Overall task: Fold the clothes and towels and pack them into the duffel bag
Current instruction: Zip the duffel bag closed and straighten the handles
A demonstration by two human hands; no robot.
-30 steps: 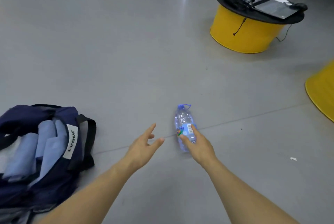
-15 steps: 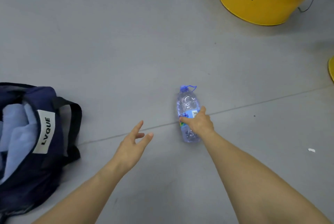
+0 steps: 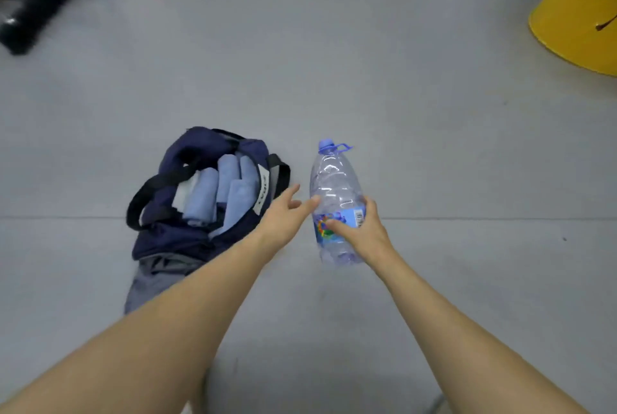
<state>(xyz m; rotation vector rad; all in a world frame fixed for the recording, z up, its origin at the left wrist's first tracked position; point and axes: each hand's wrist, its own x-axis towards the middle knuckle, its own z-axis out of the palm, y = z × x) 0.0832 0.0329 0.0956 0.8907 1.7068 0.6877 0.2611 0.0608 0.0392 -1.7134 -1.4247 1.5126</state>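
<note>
The right hand [image 3: 362, 235] grips the bottle [image 3: 335, 186], neck toward 12 o'clock; the bag [image 3: 173, 240] of rolled towels [image 3: 213, 196] lies at 9 o'clock, nearer the left hand [image 3: 283, 216], fingers spread, empty.

I see both bare forearms stretched out ahead, angling in toward each other. My left hand [image 3: 283, 213] is relaxed, fingers straight and slightly spread, tips pointing at the right hand. My right hand [image 3: 362, 231] is wrapped round the water bottle [image 3: 334, 180] at its label, thumb across the front.
</note>
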